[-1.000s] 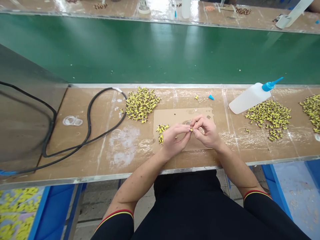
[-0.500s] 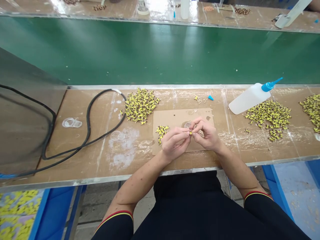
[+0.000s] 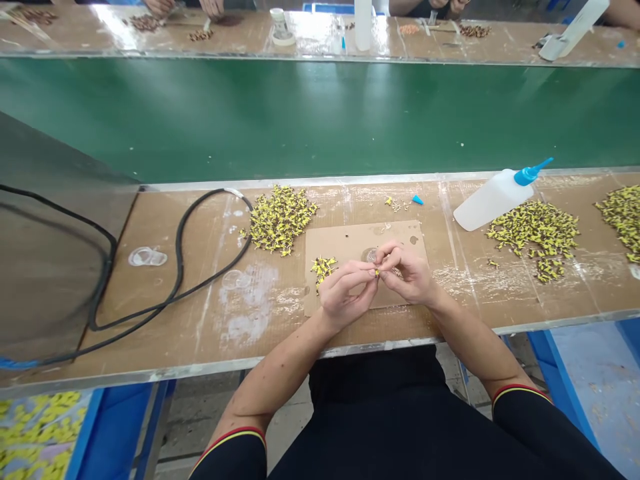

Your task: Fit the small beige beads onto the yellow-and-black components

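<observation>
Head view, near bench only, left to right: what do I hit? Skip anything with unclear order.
Clear plastic piece → large yellow-and-dark pile → left hand → right hand → blue-tipped bottle → pile at right edge.

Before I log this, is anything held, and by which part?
The left hand and right hand pinch a tiny yellow piece between fingertips; which part is too small to tell.
</observation>
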Tool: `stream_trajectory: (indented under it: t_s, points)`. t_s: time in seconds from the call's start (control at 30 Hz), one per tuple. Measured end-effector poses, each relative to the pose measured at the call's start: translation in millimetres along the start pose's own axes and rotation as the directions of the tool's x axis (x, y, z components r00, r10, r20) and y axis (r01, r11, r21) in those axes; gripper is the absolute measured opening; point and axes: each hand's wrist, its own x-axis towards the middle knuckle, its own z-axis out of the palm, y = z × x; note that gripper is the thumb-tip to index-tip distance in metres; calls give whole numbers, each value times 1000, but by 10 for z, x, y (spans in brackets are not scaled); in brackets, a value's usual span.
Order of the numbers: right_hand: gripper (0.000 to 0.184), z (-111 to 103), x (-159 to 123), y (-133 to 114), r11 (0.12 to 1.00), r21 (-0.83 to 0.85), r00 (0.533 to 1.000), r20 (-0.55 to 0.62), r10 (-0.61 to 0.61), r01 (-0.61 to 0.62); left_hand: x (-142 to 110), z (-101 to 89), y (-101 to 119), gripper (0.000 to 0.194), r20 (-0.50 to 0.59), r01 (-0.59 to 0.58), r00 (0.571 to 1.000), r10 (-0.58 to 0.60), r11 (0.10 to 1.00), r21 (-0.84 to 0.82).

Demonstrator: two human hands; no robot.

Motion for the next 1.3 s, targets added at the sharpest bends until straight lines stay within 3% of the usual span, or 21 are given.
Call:
stream_trajectory:
  t_s: [0.2, 0.27, 0.37, 0.43, 0.5, 0.63, 0.7, 0.83, 0.9, 0.93, 1.0, 1.03, 1.07, 1.13, 1.2, 1.23, 1.3]
  points:
    - [4, -17, -51, 44, 995, -41, 996, -38, 85, -86, 14, -33, -139, 32, 60, 53, 997, -50, 997, -50]
    - [21, -41, -73, 49, 990, 43, 987, -82, 136, -133, 72, -160, -291, 29, 30, 67, 997, -69, 997, 49]
    - [31, -87, -92, 28, 980, 135, 970, -174, 172, -149, 186, -486, -620, 17, -189, 178, 974, -127, 941, 288]
    - [27, -110, -92, 2, 983, 108, 966, -193, 170, -152, 243, -729, -864, 9, -394, 303, 912, -117, 839, 452]
    - [23, -119, -85, -19, 987, 46, 975, -155, 158, -152, 262, -932, -1081, 9, -487, 421, 864, -128, 714, 559]
    - [17, -129, -69, -29, 990, -68, 992, -55, 118, -121, 227, -1137, -1311, 10, -343, 476, 879, -330, 573, 667]
    - [16, -157, -58, -25, 989, -110, 994, -58, 94, -100, 221, -1176, -1306, 13, -292, 483, 872, -394, 585, 651]
    - [15, -291, -18, -35, 971, -226, 992, -117, 52, -77, 271, -1247, -1136, 16, -378, 502, 863, -335, 653, 566]
    - [12, -388, 5, -46, 940, -330, 993, -107, 55, -88, 310, -1266, -1017, 14, -361, 485, 871, -332, 693, 534]
    - [10, -441, 12, -48, 914, -393, 994, -82, 78, -104, 330, -1262, -956, 14, -293, 465, 885, -362, 717, 520]
    - [13, -542, 15, -36, 838, -525, 984, -1, 178, -152, 370, -1219, -835, 14, -18, 402, 890, -456, 764, 505]
    - [15, -588, 11, -20, 792, -586, 968, 47, 247, -174, 388, -1183, -778, 15, 164, 363, 850, -500, 783, 506]
    - [17, -627, 4, 2, 746, -638, 942, 95, 323, -191, 404, -1141, -727, 18, 331, 325, 781, -530, 797, 509]
    - [16, -684, -12, 54, 679, -707, 863, 202, 463, -198, 423, -1059, -649, 25, 571, 270, 604, -555, 817, 509]
    - [13, -713, -20, 100, 645, -741, 772, 295, 563, -187, 419, -1003, -614, 30, 687, 248, 465, -559, 827, 505]
    - [12, -719, -19, 115, 633, -752, 735, 322, 597, -184, 410, -986, -614, 31, 710, 241, 424, -562, 826, 510]
    - [11, -722, -10, 126, 614, -767, 694, 341, 635, -185, 385, -969, -639, 30, 718, 226, 391, -576, 816, 532]
